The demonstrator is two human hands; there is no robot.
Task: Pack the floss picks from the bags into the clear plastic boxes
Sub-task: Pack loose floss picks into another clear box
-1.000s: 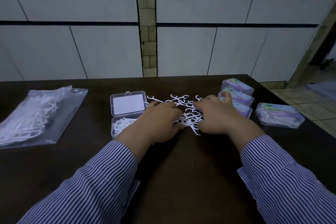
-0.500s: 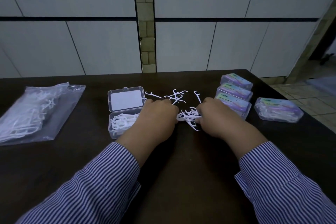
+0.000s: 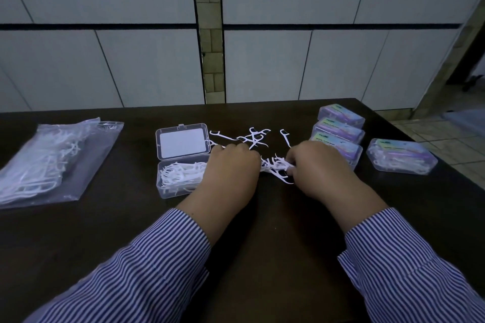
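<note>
My left hand (image 3: pixel 232 165) and right hand (image 3: pixel 319 166) pinch one bundle of floss picks (image 3: pixel 275 165) between them. The open box (image 3: pixel 181 178) lies just left of my left hand, the nearer one.

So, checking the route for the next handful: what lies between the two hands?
A bunch of floss picks, gathered between the left hand and the right hand, both gripping it, in the head view.

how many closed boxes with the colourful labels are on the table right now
4. Three closed clear plastic boxes with colourful labels form a row near the table's right side: far, middle, near, the last partly behind the right hand. The fourth sits alone further right.
</note>
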